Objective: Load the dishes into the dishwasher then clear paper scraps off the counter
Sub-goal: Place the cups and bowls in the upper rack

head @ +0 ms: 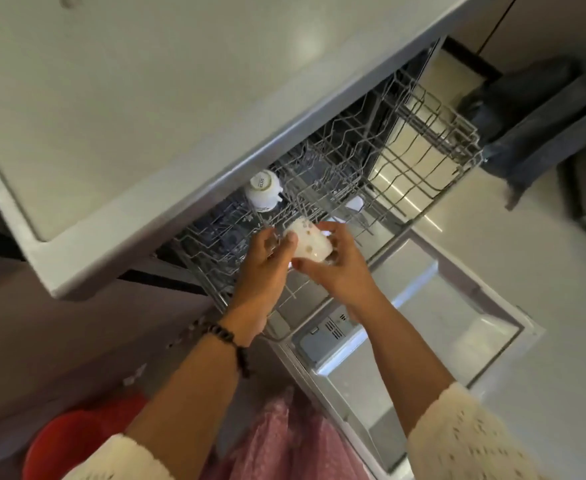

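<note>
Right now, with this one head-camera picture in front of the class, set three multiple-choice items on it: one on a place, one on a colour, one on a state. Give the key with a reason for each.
1. Where does the upside-down white cup sit?
A. on the counter
B. in the pulled-out upper rack
C. on the open dishwasher door

2. What colour is the bucket at lower left?
A. red
B. blue
C. green

3. How is the spotted cup held?
A. by the left hand alone
B. it lies free in the rack
C. between both hands, left and right hand

Key: 1 B, its base shows among the rack wires; 2 A, the tub is plainly red; 3 C, fingers of both hands curl round it above the rack.
</note>
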